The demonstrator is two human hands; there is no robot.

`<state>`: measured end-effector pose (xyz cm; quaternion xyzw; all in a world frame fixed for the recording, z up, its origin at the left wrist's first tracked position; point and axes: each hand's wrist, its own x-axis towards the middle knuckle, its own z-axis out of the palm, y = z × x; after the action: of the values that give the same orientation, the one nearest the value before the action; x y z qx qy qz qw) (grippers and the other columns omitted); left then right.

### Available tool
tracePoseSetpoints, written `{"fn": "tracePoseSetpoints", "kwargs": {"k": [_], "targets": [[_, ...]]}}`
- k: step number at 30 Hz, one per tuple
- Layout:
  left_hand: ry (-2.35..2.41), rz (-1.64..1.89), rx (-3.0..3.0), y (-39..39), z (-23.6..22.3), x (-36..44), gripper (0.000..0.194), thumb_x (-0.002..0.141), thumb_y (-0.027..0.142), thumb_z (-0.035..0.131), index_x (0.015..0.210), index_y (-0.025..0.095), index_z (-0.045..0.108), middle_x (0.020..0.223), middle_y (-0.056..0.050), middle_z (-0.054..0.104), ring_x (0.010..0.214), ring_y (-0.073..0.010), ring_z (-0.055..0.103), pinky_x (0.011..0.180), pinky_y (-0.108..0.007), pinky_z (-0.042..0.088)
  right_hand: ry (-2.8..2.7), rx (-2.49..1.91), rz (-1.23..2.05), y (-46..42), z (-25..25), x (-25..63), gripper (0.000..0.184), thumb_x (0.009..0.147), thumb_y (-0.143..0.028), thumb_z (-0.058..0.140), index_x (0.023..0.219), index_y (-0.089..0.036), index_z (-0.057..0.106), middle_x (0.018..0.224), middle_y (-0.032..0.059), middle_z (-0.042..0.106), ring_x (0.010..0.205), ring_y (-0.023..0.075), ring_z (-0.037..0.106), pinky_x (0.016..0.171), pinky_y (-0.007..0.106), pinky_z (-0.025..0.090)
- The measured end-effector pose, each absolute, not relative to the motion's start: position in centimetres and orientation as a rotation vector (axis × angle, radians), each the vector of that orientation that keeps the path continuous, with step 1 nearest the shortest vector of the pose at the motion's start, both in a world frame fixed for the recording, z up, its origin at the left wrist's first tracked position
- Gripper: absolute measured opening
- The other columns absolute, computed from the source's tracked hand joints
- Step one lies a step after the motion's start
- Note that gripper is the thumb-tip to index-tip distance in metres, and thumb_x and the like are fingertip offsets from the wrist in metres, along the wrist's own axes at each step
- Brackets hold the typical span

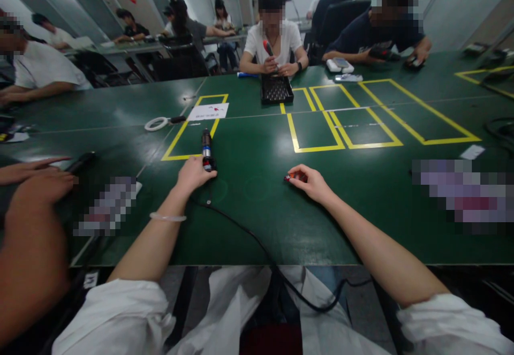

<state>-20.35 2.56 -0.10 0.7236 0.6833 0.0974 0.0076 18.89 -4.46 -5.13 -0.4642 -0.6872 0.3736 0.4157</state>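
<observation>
My left hand (191, 174) is closed at the near end of a black cylindrical tool (206, 142) with a silver and blue band, which lies pointing away from me on the green table (241, 226). Something red and black shows between thumb and fingers at that end; its kind is unclear. A black cable (244, 227) runs from near this hand over the table edge to my lap. Well to the right, my right hand (311, 182) pinches a small red and black piece (288, 178) just over the tabletop, partly hidden by the fingers.
Yellow tape outlines (317, 149) mark the table, with a white printed sheet (209, 111) on one. A white ring with a black handle (157, 124) lies at left. Across, a person works at a black tray (277, 90). A neighbour's arm (36, 210) reaches in at left.
</observation>
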Motion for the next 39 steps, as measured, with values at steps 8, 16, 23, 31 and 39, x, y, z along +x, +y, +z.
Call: {"fn": "tracePoseSetpoints", "kwargs": {"k": [8, 16, 23, 31, 39], "targets": [[1.959, 0.162, 2.444, -3.0, 1.2, -6.5, 0.061, 0.077, 0.048, 0.067, 0.127, 0.015, 0.053, 0.118, -0.017, 0.054, 0.106, -0.033, 0.057, 0.082, -0.04, 0.052, -1.732, -1.18, 0.906, -4.6, -4.7, 18.9, 0.019, 0.082, -0.032, 0.065, 0.094, -0.018, 0.062, 0.072, -0.0007, 0.059, 0.064, 0.0134, 0.054, 0.062, 0.027, 0.042], [1.703, 0.21, 2.574, -5.2, 0.5, -0.4, 0.065, 0.078, 0.045, 0.067, 0.133, 0.015, 0.047, 0.119, -0.016, 0.054, 0.106, -0.0316, 0.055, 0.081, -0.039, 0.049, -1.726, -1.174, 0.867, -4.6, -4.7, 19.1, 0.017, 0.079, -0.028, 0.065, 0.092, -0.018, 0.06, 0.076, -0.0002, 0.06, 0.065, 0.0133, 0.054, 0.063, 0.027, 0.042], [1.655, 0.224, 2.612, -6.2, 0.5, 0.5, 0.06, 0.08, 0.043, 0.063, 0.131, 0.015, 0.048, 0.116, -0.016, 0.054, 0.105, -0.0314, 0.055, 0.083, -0.04, 0.047, -1.853, -1.21, 0.767, -4.7, -4.6, 18.9, 0.012, 0.081, -0.025, 0.065, 0.09, -0.019, 0.061, 0.076, 0.0003, 0.06, 0.065, 0.0138, 0.053, 0.065, 0.028, 0.043], [1.669, 0.26, 2.578, -6.3, 0.3, 0.7, 0.058, 0.081, 0.041, 0.064, 0.131, 0.016, 0.048, 0.115, -0.016, 0.054, 0.106, -0.0315, 0.054, 0.085, -0.041, 0.046, -1.894, -1.19, 0.679, -4.9, -4.5, 18.9, 0.01, 0.083, -0.027, 0.067, 0.089, -0.019, 0.066, 0.083, 0.0034, 0.061, 0.068, 0.015, 0.055, 0.066, 0.029, 0.045], [1.701, 0.3, 2.569, -6.6, 0.2, 1.0, 0.062, 0.084, 0.048, 0.062, 0.134, 0.015, 0.047, 0.119, -0.017, 0.054, 0.105, -0.0313, 0.055, 0.08, -0.039, 0.047, -1.741, -1.247, 0.753, -5.6, -3.8, 18.6, 0.013, 0.087, -0.033, 0.061, 0.088, -0.02, 0.062, 0.078, 0.0028, 0.069, 0.067, 0.016, 0.061, 0.064, 0.028, 0.047]]}}
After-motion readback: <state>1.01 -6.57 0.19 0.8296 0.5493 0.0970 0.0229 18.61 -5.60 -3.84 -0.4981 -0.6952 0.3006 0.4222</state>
